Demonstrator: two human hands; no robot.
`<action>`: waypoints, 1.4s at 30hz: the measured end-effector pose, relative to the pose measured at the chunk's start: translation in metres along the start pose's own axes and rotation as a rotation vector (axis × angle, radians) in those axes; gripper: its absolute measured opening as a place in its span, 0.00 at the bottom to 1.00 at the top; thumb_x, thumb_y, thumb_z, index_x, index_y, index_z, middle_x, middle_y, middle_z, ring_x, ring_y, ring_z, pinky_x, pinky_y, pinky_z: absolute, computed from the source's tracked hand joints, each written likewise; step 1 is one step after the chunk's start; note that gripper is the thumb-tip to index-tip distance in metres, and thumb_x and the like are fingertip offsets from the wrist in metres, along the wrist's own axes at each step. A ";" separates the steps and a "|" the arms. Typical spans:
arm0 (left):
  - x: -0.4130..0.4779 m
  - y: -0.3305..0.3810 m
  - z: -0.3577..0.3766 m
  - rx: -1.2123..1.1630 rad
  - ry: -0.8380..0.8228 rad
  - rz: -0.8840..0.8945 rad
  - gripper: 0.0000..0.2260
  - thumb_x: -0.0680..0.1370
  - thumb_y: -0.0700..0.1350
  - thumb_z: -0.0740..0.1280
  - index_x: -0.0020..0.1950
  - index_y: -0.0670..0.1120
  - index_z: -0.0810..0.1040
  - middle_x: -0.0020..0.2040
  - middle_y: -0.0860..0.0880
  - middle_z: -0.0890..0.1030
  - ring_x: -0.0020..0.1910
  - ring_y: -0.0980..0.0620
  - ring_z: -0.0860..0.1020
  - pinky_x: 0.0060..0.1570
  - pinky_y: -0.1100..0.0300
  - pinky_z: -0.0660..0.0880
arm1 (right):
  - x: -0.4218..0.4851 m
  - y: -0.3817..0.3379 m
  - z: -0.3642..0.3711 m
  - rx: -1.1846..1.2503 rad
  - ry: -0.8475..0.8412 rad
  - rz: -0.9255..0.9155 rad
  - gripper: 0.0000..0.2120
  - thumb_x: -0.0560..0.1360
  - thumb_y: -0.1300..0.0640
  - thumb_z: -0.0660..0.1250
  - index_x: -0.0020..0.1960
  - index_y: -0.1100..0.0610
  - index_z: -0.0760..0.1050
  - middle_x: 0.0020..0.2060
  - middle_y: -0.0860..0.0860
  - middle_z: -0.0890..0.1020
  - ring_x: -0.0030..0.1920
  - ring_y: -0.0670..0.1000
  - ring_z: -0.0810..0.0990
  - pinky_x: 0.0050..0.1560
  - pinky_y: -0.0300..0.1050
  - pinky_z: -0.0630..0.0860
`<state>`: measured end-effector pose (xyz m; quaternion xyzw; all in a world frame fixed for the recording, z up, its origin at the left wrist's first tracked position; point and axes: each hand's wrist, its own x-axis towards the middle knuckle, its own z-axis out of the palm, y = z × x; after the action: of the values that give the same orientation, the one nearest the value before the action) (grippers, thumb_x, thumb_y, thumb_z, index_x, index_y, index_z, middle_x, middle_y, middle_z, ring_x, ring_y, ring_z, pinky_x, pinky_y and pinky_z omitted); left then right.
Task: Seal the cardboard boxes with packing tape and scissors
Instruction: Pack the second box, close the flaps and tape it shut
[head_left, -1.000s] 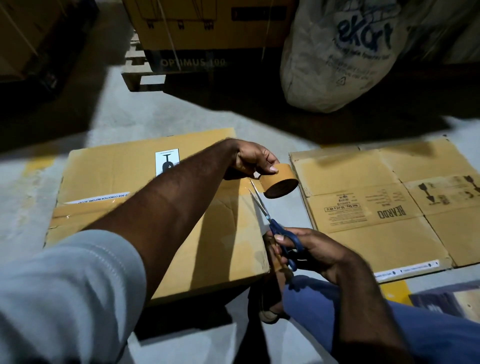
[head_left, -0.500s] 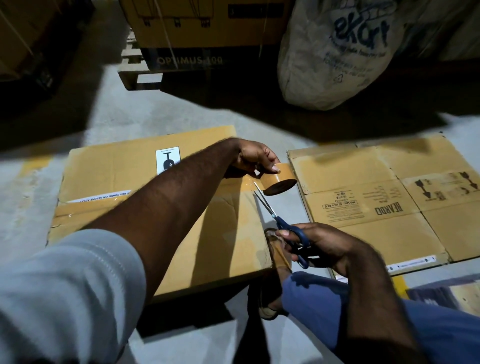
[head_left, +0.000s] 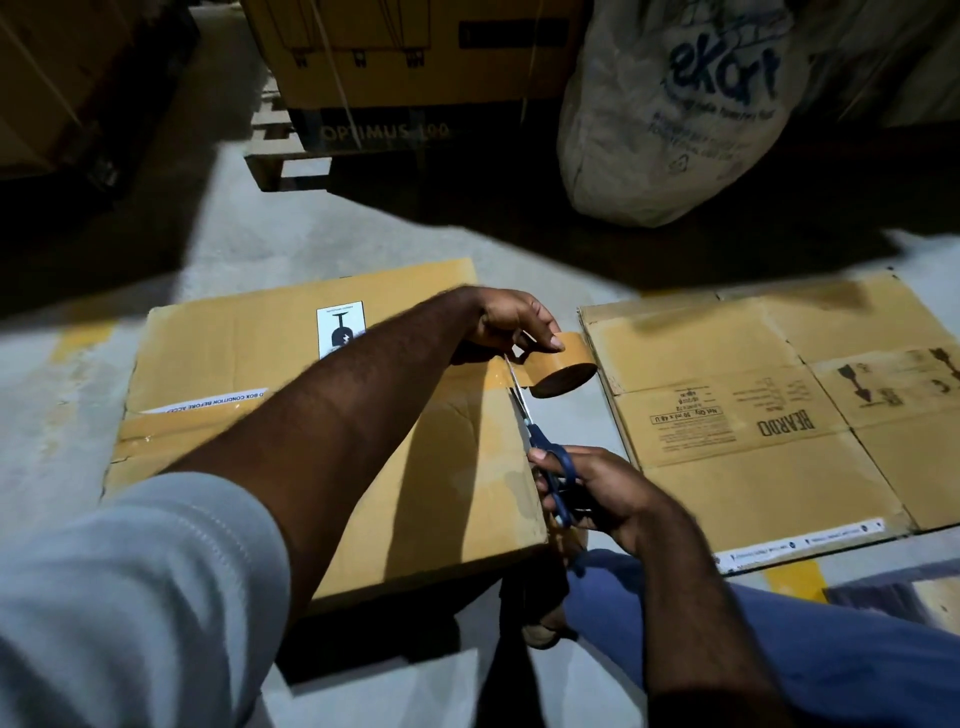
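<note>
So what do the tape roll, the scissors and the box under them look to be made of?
Tape roll: brown plastic film, it seems, with a faint sheen on the outer wrap; the core is not visible.
Scissors: bright metal blades and blue handles that look like smooth plastic.
Box: tan cardboard, matte, creased near its right edge; probably corrugated.

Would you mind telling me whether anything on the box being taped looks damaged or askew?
The box is creased on top near its right edge, beside the scissors in the right hand, and the tape strip at its left edge is wrinkled. The tape roll in the left hand looks fine.
</note>
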<state>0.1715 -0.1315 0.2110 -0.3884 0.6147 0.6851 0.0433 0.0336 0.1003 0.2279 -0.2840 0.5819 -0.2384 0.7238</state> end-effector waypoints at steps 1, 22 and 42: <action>0.002 0.000 -0.002 0.011 -0.008 -0.011 0.02 0.78 0.38 0.70 0.50 0.43 0.81 0.39 0.50 0.83 0.39 0.54 0.80 0.44 0.56 0.73 | 0.001 0.000 0.002 0.030 0.009 -0.004 0.07 0.78 0.53 0.71 0.48 0.58 0.81 0.39 0.55 0.79 0.34 0.50 0.77 0.32 0.38 0.75; 0.021 0.019 -0.012 0.265 -0.163 -0.202 0.04 0.81 0.42 0.68 0.55 0.46 0.81 0.46 0.49 0.83 0.46 0.49 0.79 0.44 0.54 0.77 | 0.012 0.002 0.003 0.072 0.060 -0.039 0.18 0.78 0.55 0.71 0.60 0.69 0.79 0.39 0.54 0.78 0.34 0.49 0.77 0.33 0.38 0.76; 0.025 0.013 -0.003 0.231 0.067 -0.058 0.10 0.78 0.41 0.73 0.57 0.40 0.81 0.44 0.47 0.84 0.44 0.53 0.83 0.47 0.55 0.79 | 0.032 0.014 -0.003 0.055 0.189 0.050 0.08 0.75 0.59 0.75 0.52 0.62 0.83 0.38 0.54 0.83 0.31 0.47 0.79 0.30 0.40 0.73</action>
<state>0.1483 -0.1477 0.2074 -0.4212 0.6791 0.5949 0.0867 0.0373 0.0886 0.1948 -0.2258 0.6478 -0.2616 0.6789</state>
